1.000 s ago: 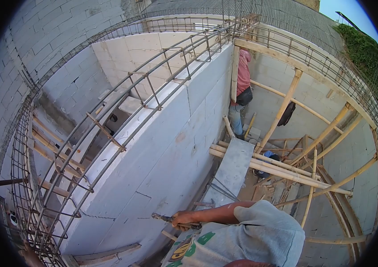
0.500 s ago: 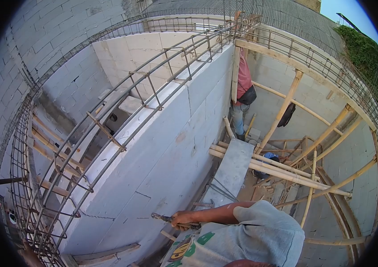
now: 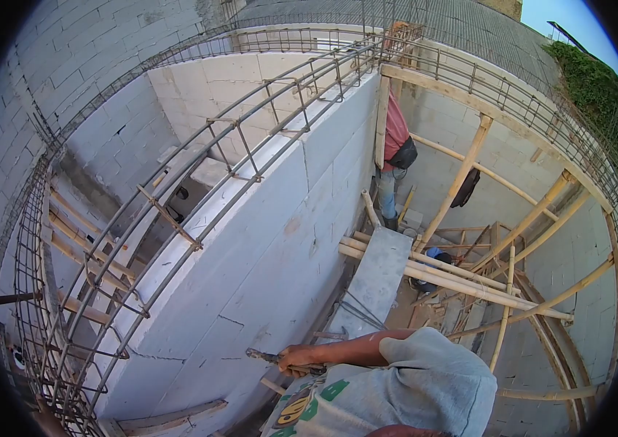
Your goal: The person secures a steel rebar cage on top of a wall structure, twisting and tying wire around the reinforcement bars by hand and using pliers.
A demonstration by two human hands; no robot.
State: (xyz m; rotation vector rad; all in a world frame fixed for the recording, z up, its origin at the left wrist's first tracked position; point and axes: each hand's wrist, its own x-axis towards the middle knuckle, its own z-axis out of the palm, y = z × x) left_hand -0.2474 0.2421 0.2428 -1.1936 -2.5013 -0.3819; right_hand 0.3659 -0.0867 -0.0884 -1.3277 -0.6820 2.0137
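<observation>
Right hand (image 3: 298, 360) clamps pliers-like tool (image 3: 264, 355) near block wall (image 3: 265, 269). Left hand (image 3: 49, 419) at rebar cage (image 3: 68, 390), lower left; too dim, can't tell grip.

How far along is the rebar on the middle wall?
Looks done: block wall up, rebar cage with stirrups running along its top. In hand: the right hand grips pincers, away from the cage; tying may be under way. Left: the bars are bare, so concrete likely remains. Whether every joint is tied is too small to tell.
</observation>
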